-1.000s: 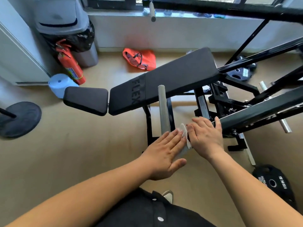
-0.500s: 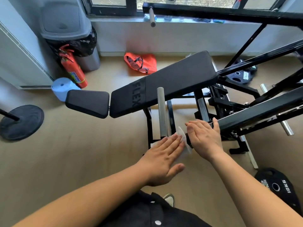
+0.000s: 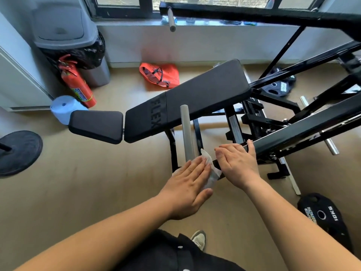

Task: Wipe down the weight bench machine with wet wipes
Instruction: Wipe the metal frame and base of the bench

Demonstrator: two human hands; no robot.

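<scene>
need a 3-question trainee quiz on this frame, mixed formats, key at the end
1. True or false: the left hand lies flat, fingers straight, on the wipe.
2. The right hand is on: A) the bench pad B) the black bar C) the floor plate.
3. Fill in: the red item beside the bin is a ___.
Key: 1 true; 2 B; 3 fire extinguisher.
</scene>
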